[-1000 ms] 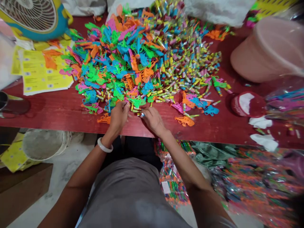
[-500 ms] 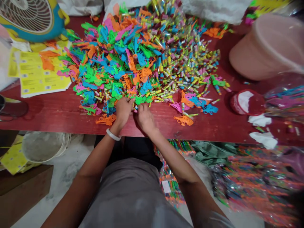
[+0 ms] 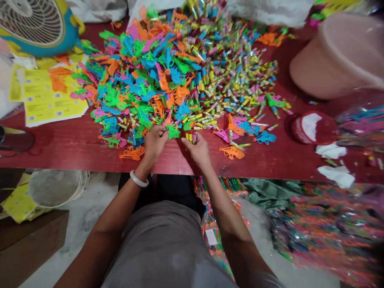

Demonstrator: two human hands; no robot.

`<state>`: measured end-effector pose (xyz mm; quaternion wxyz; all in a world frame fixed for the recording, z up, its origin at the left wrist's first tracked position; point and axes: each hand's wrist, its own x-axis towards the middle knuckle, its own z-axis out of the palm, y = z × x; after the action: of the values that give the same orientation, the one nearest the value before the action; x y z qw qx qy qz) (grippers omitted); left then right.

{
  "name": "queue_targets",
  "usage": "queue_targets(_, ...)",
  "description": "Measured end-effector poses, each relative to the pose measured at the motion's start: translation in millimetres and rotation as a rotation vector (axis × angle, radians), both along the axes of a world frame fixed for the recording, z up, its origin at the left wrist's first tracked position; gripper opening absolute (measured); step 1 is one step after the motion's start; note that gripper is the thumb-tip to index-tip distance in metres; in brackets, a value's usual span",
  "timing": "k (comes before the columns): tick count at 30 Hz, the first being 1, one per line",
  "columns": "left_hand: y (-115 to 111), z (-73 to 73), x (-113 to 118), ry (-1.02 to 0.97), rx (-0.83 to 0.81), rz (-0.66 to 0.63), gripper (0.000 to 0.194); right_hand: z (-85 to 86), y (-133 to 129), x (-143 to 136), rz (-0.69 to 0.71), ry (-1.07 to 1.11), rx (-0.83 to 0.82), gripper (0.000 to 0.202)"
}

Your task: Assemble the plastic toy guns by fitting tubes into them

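Note:
My left hand (image 3: pixel 156 143), with a white bangle on its wrist, is closed in a pinch at the edge of a green plastic piece (image 3: pixel 173 132) just above the table. To the right, my right hand (image 3: pixel 199 152) curls its thumb and fingers round several small yellow and pink tubes (image 3: pixel 189 137). Beyond both hands lies a big heap of flat plastic pieces (image 3: pixel 144 84) in green, blue, orange and pink. It runs into a pile of small colourful tubes (image 3: pixel 231 76) on the right. An orange piece (image 3: pixel 132 153) lies beside my left hand.
The red table (image 3: pixel 99 158) holds a fan (image 3: pixel 33 24), yellow printed sheets (image 3: pixel 54 98) and a dark mug (image 3: pixel 16 138) at left. A large pinkish tub (image 3: pixel 312 60) and a red basket (image 3: pixel 303 130) stand at right. Bagged goods (image 3: pixel 327 232) and a bucket (image 3: pixel 57 188) are below.
My hands were close together at the heap's front edge and are now apart. The right hand has moved right with small tubes at its fingers; a green piece now shows at my left fingertips.

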<state>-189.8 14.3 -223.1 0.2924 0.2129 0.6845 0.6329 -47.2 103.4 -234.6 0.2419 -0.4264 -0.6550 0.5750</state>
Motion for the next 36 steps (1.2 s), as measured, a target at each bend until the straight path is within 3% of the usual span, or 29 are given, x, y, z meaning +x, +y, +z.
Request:
queue_targets(3, -5, 4.2, 2, -0.05, 0.109, -0.106, 0.017, 6.5, 3, -2, 0.104, 0.001, -0.134, 0.035)
queue_targets(5, -14, 6.3, 6, -0.107, 0.138, -0.124, 0.02, 7.0, -2, 3, 0.108, 0.012, -0.055, 0.032)
queue_targets(9, -39, 9.0, 27, -0.354, 0.171, -0.101, 0.037, 0.5, -22, 20, 0.058, 0.035, 0.545, 0.019)
queue_targets(12, -55, 12.3, 41, -0.5, 0.154, -0.06, 0.041, -2.6, -39, 31, 0.312, -0.012, 0.827, 0.021)
queue_targets(15, -61, 15.7, 41, -0.542, 0.071, 0.042, 0.037, -0.2, -49, 37, 0.526, -0.065, 0.722, 0.027)
queue_targets(18, -61, 17.7, 33, -0.557, 0.034, 0.074, 0.036, 4.3, -49, 39, 0.39, -0.12, 0.473, 0.034)
queue_targets(21, -59, 17.9, 31, -0.533, 0.045, 0.057, 0.035, 7.3, -44, 36, 0.303, -0.167, 0.335, 0.033)
queue_targets(29, -58, 18.5, 42, -0.458, 0.032, 0.044, 0.033, 8.6, -42, 28, 0.245, -0.096, 0.171, 0.033)
queue_targets(36, -57, 18.7, 42, -0.464, 0.041, 0.036, 0.03, 2.7, -44, 30, 0.228, -0.144, 0.259, 0.03)
